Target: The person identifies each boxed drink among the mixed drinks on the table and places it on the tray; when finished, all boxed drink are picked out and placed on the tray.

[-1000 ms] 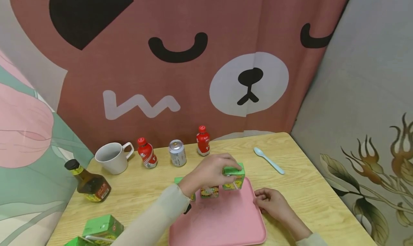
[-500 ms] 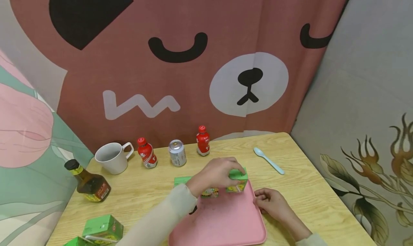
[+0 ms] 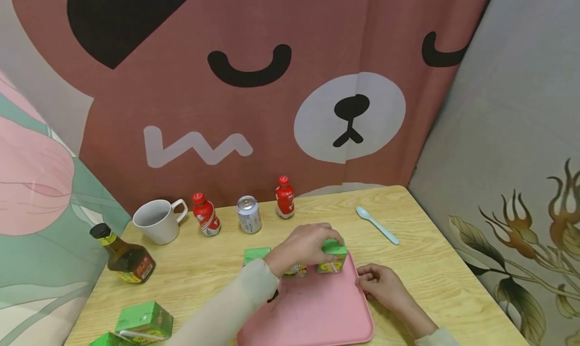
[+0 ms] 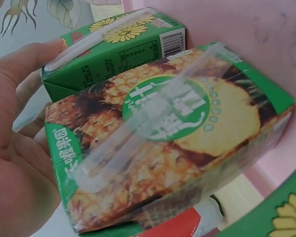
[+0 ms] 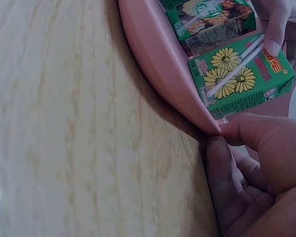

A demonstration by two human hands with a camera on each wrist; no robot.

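Observation:
Near the far right corner of a pink tray, my left hand grips a green drink carton. Yellow flowers and a straw show on this carton's side in the right wrist view. Beside it on the tray stands a pineapple-printed drink carton, partly hidden by the left hand in the head view. Another green-topped carton stands at the tray's far left, half behind the forearm. My right hand pinches the tray's right rim between thumb and fingers.
Two more green cartons sit at the table's front left. A brown sauce bottle, white mug, two red bottles and a silver can line the left and back. A light blue spoon lies back right.
My left hand has moved the flower-printed carton a little to the right and down, to the tray's far right corner. The right hand has stayed on the rim.

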